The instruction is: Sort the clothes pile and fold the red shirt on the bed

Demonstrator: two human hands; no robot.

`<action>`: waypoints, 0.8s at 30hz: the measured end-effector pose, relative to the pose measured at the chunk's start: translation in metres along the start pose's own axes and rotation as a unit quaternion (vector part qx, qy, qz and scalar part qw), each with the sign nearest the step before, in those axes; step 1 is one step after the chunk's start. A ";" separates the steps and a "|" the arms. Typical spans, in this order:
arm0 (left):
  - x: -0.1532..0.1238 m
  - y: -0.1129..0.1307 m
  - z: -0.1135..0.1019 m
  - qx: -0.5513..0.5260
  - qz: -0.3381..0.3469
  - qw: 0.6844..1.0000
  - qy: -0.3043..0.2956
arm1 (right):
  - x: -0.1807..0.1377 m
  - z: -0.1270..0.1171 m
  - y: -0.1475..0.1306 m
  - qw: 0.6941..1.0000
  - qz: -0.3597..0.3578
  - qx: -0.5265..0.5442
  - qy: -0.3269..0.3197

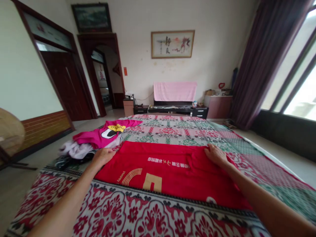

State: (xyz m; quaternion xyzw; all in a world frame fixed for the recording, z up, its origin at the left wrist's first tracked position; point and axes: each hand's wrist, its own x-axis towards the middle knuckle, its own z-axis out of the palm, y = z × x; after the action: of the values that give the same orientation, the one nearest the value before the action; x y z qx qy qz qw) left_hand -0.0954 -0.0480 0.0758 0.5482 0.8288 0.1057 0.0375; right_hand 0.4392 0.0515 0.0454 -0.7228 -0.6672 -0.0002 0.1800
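Note:
A red T-shirt (pixel 172 161) with gold print and white lettering lies in a long, folded shape across the patterned cover (pixel 111 210) in front of me. My left hand (pixel 105 156) is at its far left corner, fingers closed on the fabric edge. On the other side, my right hand (pixel 215 154) grips the far right edge, thumb and fingers bent around the cloth. Some fingertips are hard to make out. Just beyond my left hand is a heap of clothes with a magenta garment (pixel 98 136) on top.
Pale lilac cloth (pixel 77 150) and dark cloth (pixel 74 159) lie under the magenta garment. At the far wall, a pink cloth (pixel 175 91) drapes over a screen on a black cabinet (pixel 201 113). A round wooden object (pixel 11 131) stands at left; purple curtains (pixel 259 65) hang at right.

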 end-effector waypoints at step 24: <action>-0.020 -0.013 -0.004 -0.103 0.016 0.993 -0.053 | -0.073 0.079 -0.381 0.905 -0.397 0.127 -0.085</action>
State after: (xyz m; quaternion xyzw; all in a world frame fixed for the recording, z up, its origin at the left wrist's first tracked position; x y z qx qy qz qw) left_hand -0.0995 -0.0717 0.0764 0.5595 0.8014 0.1621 0.1362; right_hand 0.0452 0.0187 0.0533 -0.3667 -0.9060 0.0743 0.1980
